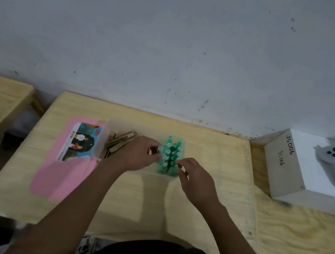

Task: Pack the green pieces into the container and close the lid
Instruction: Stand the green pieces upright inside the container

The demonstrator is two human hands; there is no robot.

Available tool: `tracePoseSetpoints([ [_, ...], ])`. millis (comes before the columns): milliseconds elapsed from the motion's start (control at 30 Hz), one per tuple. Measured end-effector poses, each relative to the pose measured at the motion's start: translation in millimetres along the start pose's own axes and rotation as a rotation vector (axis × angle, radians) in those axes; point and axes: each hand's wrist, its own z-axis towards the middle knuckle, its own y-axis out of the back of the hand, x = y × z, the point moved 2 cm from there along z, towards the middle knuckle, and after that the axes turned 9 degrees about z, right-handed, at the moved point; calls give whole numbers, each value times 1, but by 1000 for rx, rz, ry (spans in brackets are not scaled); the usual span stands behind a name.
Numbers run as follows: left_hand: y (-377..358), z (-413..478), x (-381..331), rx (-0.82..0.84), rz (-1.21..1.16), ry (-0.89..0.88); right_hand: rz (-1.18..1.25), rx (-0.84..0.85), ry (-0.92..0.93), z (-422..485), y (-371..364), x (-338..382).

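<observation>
Green pieces: standing upright in a tight two-row cluster, mid-table, right of the container and apart from it.
Container: clear, open, with brown sticks inside; the pink lid lies flat to its left.
Left hand: fingers curled, pinching a piece at the cluster's left edge.
Right hand: fingertips curled against the cluster's right edge; blur makes it impossible to tell whether it has a real grip.
Risk: lifting one piece could topple its close-packed neighbours, which may then roll away.
Risk: the sticks may leave too little room, so the lid won't close.
</observation>
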Motion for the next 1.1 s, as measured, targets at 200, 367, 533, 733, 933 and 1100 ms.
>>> tracePoseSetpoints([
  [200,-35,-6,12,74,-24,55,-250,108,11,6,-9,1],
  [367,-53,-7,16,106,9,129,-219,67,-123,13,-11,0],
  [533,-67,-4,18,139,-26,205,-281,58,-147,21,-11,3],
  [733,-71,2,14,155,-3,288,-295,75,-175,26,-14,3],
  [933,-75,9,16,193,-4,327,-240,161,-215,29,-11,2],
  [1100,-79,11,23,185,-121,348,-253,144,-192,30,-10,1],
])
